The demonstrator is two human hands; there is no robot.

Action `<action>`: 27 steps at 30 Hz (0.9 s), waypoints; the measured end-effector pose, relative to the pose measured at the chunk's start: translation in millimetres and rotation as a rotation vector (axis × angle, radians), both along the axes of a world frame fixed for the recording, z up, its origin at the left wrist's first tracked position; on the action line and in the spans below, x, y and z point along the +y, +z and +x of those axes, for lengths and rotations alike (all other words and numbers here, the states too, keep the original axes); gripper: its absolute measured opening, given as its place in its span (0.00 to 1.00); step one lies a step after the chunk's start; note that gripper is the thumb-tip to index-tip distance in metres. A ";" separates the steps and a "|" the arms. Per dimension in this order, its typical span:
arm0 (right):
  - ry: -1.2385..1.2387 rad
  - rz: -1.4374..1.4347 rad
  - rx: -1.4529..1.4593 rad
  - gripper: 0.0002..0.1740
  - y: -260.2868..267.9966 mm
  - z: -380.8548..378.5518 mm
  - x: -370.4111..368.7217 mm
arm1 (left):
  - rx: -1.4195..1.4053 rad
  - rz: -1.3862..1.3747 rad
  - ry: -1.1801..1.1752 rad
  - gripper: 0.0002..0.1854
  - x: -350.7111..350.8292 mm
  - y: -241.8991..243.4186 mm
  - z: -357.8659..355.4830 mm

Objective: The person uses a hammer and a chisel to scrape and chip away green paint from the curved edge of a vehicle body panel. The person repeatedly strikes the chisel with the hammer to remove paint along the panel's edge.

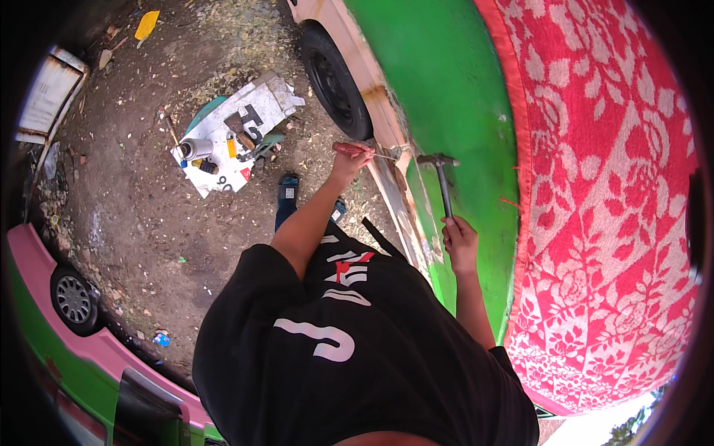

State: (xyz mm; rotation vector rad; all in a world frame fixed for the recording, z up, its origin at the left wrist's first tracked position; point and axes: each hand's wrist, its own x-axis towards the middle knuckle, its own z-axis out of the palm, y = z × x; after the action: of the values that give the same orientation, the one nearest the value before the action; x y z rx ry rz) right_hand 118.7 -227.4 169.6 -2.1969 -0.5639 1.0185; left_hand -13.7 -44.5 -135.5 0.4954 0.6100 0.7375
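My left hand (pixel 354 161) holds a screwdriver-like tool (pixel 348 148) by its red handle. Its thin metal shaft points right, and the tip is at the worn, pale lower edge of a car body panel (pixel 400 161), just behind a wheel. To the right, my right hand (pixel 462 240) grips the dark handle of a hammer (pixel 444 184). The hammer's head lies over the green car side panel (pixel 463 100), a short way right of the tool's tip; whether it touches the panel I cannot tell.
A black car wheel (pixel 336 81) stands ahead. Left on the dirt ground, a white printed board (pixel 223 173) bears a spray can (pixel 196 149), a brush and other tools. A red floral cloth (pixel 591 195) covers the car's upper part. Another pink-and-green car (pixel 33 256) stands at lower left.
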 end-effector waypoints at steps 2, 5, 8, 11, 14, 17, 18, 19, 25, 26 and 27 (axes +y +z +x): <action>0.125 -0.005 -0.155 0.16 -6.8 1.1 24.9 | 0.010 0.021 -0.034 0.10 9.7 -10.1 2.5; 0.387 -0.084 -0.346 0.20 2.5 -9.6 78.5 | -0.010 0.048 -0.052 0.10 14.4 -6.5 8.7; 0.643 -0.112 -0.381 0.23 8.1 -31.9 136.6 | -0.002 0.076 -0.043 0.10 17.4 -7.0 8.8; 0.888 0.069 -0.460 0.26 -1.6 -43.2 169.1 | -0.031 0.022 -0.012 0.06 12.4 10.8 18.5; 1.023 0.070 -0.499 0.27 11.2 -62.6 193.4 | -0.100 0.017 0.041 0.04 15.7 23.0 14.1; 1.123 -0.170 -0.594 0.28 13.8 -61.4 196.6 | -0.051 0.022 0.038 0.05 13.1 23.1 14.9; 1.134 -0.330 -0.610 0.28 13.4 -54.6 199.5 | -0.021 0.048 0.002 0.06 16.6 16.8 15.9; 1.138 -0.493 -0.622 0.28 12.9 -48.3 198.2 | 0.009 0.074 -0.037 0.07 15.7 11.1 16.9; 1.004 0.111 -0.598 0.29 13.0 -37.2 166.9 | -0.027 0.107 0.012 0.04 18.2 0.2 37.7; 1.033 -0.056 -0.625 0.29 14.1 -35.2 167.4 | 0.026 0.096 -0.015 0.04 18.6 6.8 35.9; 1.058 -0.227 -0.644 0.29 14.6 -31.3 170.7 | 0.081 0.083 -0.043 0.05 18.3 16.9 33.2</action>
State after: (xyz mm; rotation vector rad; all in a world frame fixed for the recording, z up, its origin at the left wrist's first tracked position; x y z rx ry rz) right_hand 87.5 -56.7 184.2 -2.3963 -2.1384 0.8103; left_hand 19.6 -26.2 -118.6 0.6150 0.6439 0.7066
